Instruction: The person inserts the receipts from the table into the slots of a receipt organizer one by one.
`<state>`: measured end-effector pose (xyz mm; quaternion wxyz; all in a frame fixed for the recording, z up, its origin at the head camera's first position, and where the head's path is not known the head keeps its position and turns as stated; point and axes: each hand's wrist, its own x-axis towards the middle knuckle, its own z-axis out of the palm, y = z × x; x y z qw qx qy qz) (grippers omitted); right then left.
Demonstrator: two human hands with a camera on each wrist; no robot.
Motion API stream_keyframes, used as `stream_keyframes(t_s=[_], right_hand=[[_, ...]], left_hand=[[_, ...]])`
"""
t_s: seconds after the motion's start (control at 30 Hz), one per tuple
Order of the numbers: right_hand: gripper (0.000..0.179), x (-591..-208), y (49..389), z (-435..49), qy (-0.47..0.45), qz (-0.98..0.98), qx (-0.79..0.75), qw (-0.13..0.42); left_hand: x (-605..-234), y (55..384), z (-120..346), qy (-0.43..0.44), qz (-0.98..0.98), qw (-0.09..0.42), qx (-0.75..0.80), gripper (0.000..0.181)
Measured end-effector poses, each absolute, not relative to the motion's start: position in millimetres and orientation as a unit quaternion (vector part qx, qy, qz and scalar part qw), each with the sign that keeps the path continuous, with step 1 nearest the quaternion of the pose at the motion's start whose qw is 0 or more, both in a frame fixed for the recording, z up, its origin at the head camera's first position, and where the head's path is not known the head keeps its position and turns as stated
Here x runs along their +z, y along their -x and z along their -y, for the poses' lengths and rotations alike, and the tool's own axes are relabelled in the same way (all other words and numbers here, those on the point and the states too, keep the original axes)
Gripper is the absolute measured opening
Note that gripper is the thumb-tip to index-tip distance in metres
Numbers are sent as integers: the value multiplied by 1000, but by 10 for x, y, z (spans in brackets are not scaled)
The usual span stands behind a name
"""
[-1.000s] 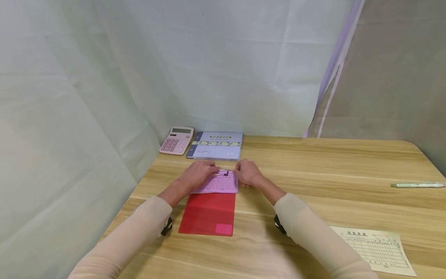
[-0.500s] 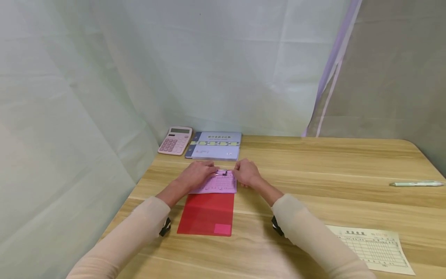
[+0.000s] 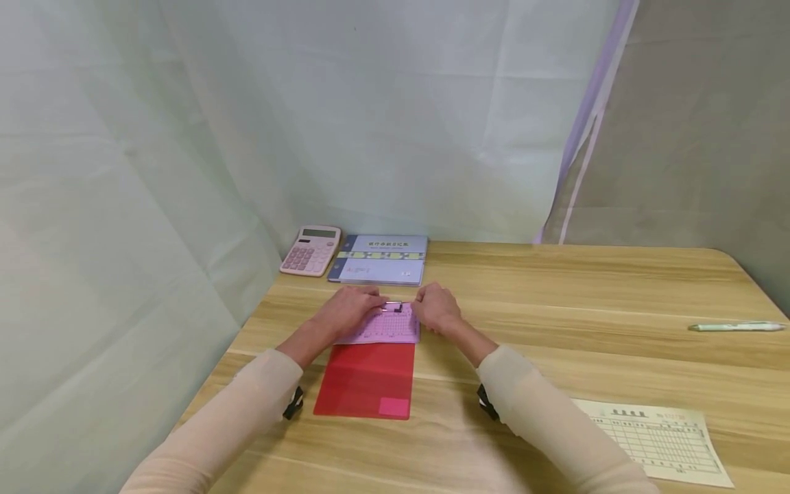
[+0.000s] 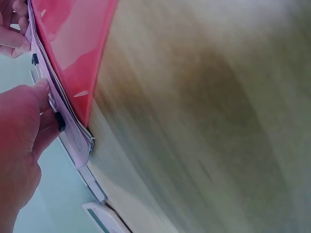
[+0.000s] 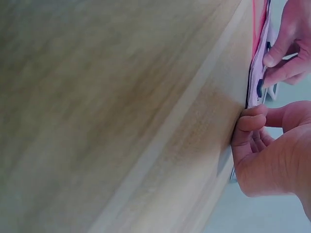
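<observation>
In the head view, a stack of pink printed forms (image 3: 393, 329) lies at the top of a red see-through cover (image 3: 363, 374). A metal clip (image 3: 393, 305) with black ends spans the far edge of the forms. My left hand (image 3: 348, 310) pinches the clip between thumb and fingers; the left wrist view shows the thumb along the metal, beside a black end (image 4: 60, 122). With curled fingers, my right hand (image 3: 437, 307) pinches the far right corner of the forms, which its thumb and forefinger (image 5: 253, 119) partly cover in the right wrist view.
Behind the hands lie a blue-grey account book (image 3: 382, 264) and a pink calculator (image 3: 311, 250). A pale printed form (image 3: 666, 439) is on the wooden table (image 3: 555, 329) at right, partly under my right sleeve. A pen (image 3: 736, 326) lies farther right. Pale curtains hang behind.
The right hand's fingers shift slightly at the corner of the forms, and the right forearm moves a little left. The left hand keeps its hold on the clip.
</observation>
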<state>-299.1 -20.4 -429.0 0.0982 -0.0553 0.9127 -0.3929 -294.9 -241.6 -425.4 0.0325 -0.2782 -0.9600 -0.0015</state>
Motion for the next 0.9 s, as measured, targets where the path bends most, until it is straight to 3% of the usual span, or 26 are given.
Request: stream_keyframes(t_s=[0.47,0.9], right_hand=[[31,-4170,3010,105,110,-864,-448,202],[29,-4201,2948,209,64,-860,-471,184]], left_hand=[[-4236,2973,2394,281,959,28,-14,33],[-4275,2945,2418,289,956,52,-5,30]])
